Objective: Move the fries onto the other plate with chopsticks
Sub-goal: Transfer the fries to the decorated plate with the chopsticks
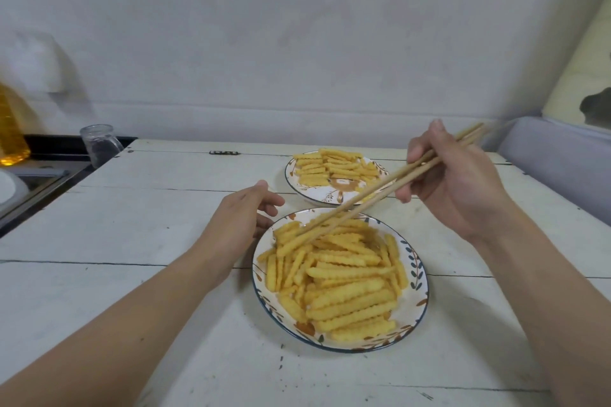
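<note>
From the head view, the right hand [459, 188] is pinching a pair of wooden chopsticks [373, 195] between thumb and curled fingers; this grip is hovering above the white plank surface [132, 235], up and to the right of both plates; the sticks are slanting down and leftward from it, their tips lying close together and touching the far-left edge of the fries [337, 281] heaped on the near plate [417, 269]; whether a fry is caught between the tips I cannot tell. That near plate, leaf-patterned with a dark rim, is sitting below and to the left of the grip; the far plate [294, 182], carrying a smaller, flatter batch of fries [330, 167], is sitting just left of the grip, partly under the chopstick shafts, and the two plates are almost touching.

The left hand [241, 218] is resting on the surface well to the left of the grip, fingers loosely curled and holding nothing, fingertips just beside the near plate's far-left rim; far off to the left a clear glass cup [97, 144] is standing at the surface's edge, and a bottle of yellow liquid [10, 129] is standing beyond it.
</note>
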A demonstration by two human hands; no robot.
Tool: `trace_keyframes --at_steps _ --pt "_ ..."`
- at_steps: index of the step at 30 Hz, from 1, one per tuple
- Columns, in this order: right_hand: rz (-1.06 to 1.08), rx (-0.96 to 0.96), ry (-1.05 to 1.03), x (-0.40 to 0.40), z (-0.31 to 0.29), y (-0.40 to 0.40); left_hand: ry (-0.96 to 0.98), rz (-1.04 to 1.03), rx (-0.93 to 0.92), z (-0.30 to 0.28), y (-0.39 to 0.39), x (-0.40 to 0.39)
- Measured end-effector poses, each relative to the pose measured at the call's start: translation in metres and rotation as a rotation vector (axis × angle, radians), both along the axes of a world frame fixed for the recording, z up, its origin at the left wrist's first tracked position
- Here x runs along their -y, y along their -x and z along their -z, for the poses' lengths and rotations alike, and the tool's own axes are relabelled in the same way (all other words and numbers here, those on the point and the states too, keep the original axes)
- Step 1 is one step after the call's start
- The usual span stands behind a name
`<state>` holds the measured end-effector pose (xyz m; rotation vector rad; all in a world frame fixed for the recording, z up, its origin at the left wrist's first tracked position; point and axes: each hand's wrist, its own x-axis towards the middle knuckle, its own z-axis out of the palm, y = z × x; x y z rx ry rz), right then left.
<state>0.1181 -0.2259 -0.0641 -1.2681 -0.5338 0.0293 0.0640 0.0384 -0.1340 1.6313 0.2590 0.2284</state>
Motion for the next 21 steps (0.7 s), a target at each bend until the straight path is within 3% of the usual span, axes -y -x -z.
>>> trace_keyframes --at_steps 10,18,21 --pt "-0.001 0.038 0.117 -0.004 0.008 -0.002 -0.002 -0.002 -0.012 -0.002 0.001 0.001" --pt "0.297 -0.025 -0.074 0.012 0.015 -0.023 -0.011 -0.003 -0.018 0.002 -0.003 0.0" --pt "0.442 -0.02 -0.052 0.016 0.023 -0.032 -0.016 0.001 -0.013 0.002 -0.003 -0.001"
